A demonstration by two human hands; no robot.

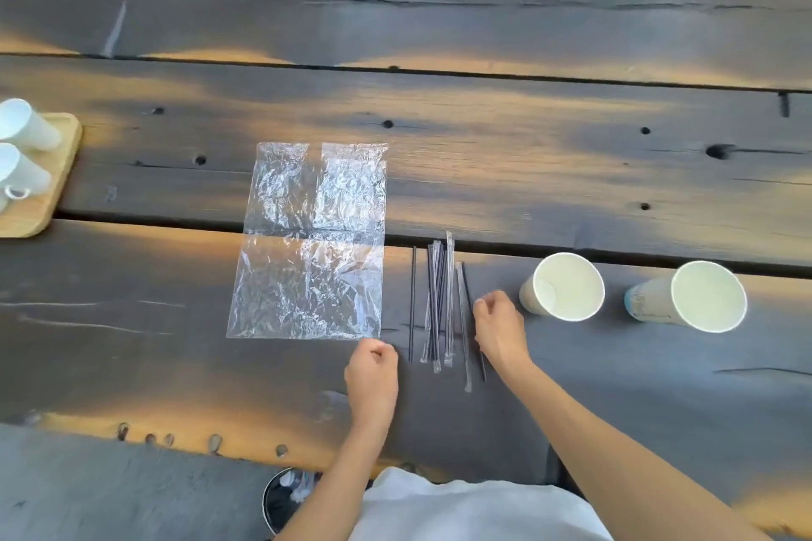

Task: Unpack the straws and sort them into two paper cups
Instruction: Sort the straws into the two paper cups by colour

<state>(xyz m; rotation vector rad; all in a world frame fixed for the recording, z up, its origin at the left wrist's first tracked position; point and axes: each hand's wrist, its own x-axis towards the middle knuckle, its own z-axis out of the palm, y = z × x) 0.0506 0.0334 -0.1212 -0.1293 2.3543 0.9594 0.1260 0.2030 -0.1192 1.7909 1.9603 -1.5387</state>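
Observation:
A pile of thin black straws [438, 303], several still in clear wrappers, lies on the dark wooden table [483, 171]. One bare black straw [412, 303] lies alone left of the pile. A flattened clear plastic bag [312, 242] lies further left. Two white paper cups stand to the right, the nearer cup [564, 288] and the farther cup [696, 296], both with nothing inside. My left hand [372, 373] is curled shut, its knuckles at the bag's near right corner. My right hand [498, 332] rests over the rightmost black straw [466, 286], fingers loosely apart; that straw lies flat.
A wooden tray [48, 189] with white mugs sits at the left edge. Gaps run between the table planks. A dark round bin [285, 496] stands below the table's near edge, beside my white clothing.

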